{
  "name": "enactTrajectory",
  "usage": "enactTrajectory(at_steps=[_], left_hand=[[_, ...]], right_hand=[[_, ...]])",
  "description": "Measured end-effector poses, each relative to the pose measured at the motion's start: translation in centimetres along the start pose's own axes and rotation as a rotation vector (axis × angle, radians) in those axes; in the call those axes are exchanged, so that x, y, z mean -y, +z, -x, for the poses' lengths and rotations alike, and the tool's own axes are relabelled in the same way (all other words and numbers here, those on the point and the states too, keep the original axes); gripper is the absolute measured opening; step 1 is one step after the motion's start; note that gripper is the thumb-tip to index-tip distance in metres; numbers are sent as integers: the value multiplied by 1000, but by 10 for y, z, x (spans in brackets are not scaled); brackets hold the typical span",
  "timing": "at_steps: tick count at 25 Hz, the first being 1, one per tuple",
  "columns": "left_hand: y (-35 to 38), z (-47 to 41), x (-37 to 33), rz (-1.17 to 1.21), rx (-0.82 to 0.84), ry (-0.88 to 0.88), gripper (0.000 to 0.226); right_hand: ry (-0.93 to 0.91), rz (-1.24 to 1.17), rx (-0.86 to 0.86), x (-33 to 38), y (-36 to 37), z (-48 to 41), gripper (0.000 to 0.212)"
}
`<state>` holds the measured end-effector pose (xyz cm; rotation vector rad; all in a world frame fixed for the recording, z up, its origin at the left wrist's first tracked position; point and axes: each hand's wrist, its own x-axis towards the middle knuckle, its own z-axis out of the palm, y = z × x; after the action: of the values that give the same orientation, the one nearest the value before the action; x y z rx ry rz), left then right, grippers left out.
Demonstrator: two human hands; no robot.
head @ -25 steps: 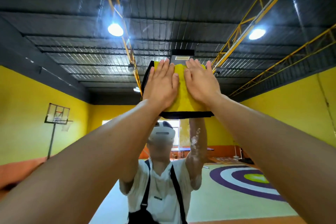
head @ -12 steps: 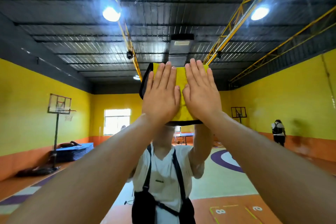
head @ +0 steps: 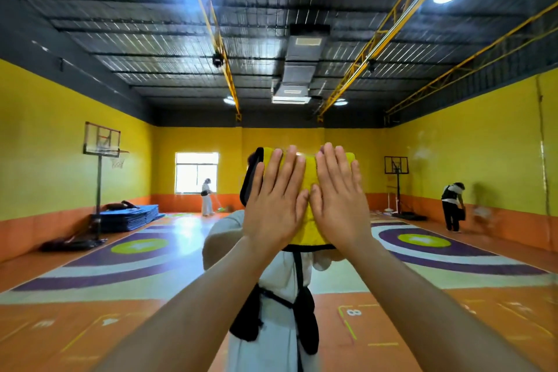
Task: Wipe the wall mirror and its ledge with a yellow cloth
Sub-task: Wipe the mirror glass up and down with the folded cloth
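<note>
A wall mirror (head: 422, 106) fills the whole view and reflects a sports hall. A yellow cloth (head: 308, 181) with a dark edge lies flat against the glass at the centre. My left hand (head: 276, 201) and my right hand (head: 339, 201) press on it side by side, fingers straight and pointing up. Behind the cloth the mirror shows my own reflection in a white shirt with black straps. The ledge is out of view.
The glass reflects yellow walls, a dark ceiling with lamps, basketball hoops (head: 102, 142), a stack of blue mats (head: 129, 216), and two other people (head: 451, 210) far off. A faint vertical seam (head: 542, 145) runs down the mirror at the right.
Both hands have slid the cloth downward on the glass, from the reflected ceiling area to head height. The view has tilted down with them.
</note>
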<state>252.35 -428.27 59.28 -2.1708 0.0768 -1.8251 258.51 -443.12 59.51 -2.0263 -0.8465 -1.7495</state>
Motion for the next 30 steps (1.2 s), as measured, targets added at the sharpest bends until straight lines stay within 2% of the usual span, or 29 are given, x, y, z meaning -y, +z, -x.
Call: enactTrajectory(at_steps=[13, 22, 27, 30], left_hand=[[13, 134, -46, -32, 78, -33, 60], [25, 258, -79, 27, 183, -24, 65], [23, 340, -99, 60, 254, -15, 69], [26, 386, -108, 89, 271, -6, 65]], right_hand=[[-53, -54, 69, 10, 23, 142, 60], [-130, -168, 120, 19, 43, 269, 73], [-180, -206, 194, 30, 50, 356, 82], [-149, -202, 256, 41, 54, 403, 82]])
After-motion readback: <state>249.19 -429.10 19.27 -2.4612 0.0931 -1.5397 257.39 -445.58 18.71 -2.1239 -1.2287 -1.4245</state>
